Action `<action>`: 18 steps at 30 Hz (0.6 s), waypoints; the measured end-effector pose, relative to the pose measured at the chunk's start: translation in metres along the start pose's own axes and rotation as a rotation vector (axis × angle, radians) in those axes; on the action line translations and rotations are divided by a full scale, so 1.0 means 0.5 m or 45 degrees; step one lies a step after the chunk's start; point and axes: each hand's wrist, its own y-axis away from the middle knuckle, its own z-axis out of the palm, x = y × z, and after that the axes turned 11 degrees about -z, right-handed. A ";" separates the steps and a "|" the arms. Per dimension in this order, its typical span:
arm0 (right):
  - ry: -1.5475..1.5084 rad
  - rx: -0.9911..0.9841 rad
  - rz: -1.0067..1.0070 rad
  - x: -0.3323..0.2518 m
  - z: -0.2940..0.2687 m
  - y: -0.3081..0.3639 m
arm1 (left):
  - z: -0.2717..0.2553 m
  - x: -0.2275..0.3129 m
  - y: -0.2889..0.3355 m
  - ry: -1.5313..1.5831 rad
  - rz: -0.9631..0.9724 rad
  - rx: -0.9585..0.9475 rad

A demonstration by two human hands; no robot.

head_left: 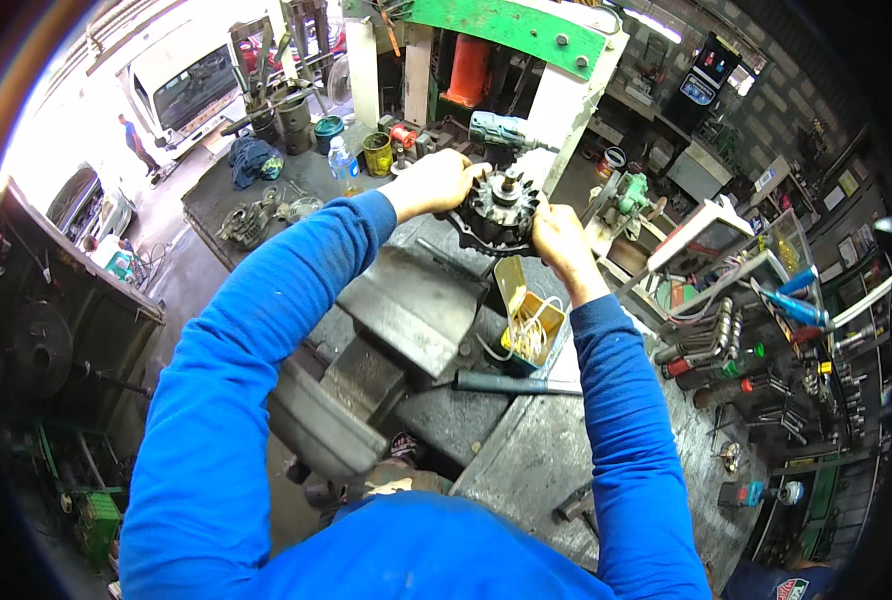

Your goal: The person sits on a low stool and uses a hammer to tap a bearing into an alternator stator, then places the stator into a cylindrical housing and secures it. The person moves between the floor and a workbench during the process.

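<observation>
Yellow box of cord below rotor

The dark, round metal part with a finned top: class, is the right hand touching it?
Touching. The head view shows the right hand gripping the right side of the dark, round metal part, with no gap between them.

Finned part of dull, rough metal

Both blue-sleeved arms stretched forward, the left bent at the elbow. The left grip, curled, faced the right grip, whose wrist was bare.
</observation>
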 end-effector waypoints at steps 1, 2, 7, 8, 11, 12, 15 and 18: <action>-0.017 -0.045 -0.009 0.014 0.017 -0.018 | 0.012 -0.016 -0.019 -0.014 -0.022 -0.009; -0.034 -0.093 0.022 0.027 0.035 -0.033 | 0.022 -0.029 -0.036 0.003 -0.023 -0.014; 0.049 -0.165 0.203 0.090 0.139 -0.048 | 0.098 -0.075 -0.073 0.034 -0.151 -0.103; 0.001 -0.199 0.187 0.106 0.150 -0.043 | 0.112 -0.081 -0.080 0.091 -0.235 -0.161; 0.017 -0.138 0.216 0.129 0.177 -0.033 | 0.139 -0.097 -0.096 0.054 -0.206 -0.046; -0.001 -0.148 0.220 0.128 0.179 -0.030 | 0.143 -0.099 -0.095 0.059 -0.203 -0.033; 0.030 -0.097 0.163 0.105 0.149 -0.031 | 0.121 -0.083 -0.088 -0.041 -0.176 -0.027; 0.046 -0.001 0.059 0.066 0.089 -0.061 | 0.064 -0.043 -0.087 -0.053 0.080 0.214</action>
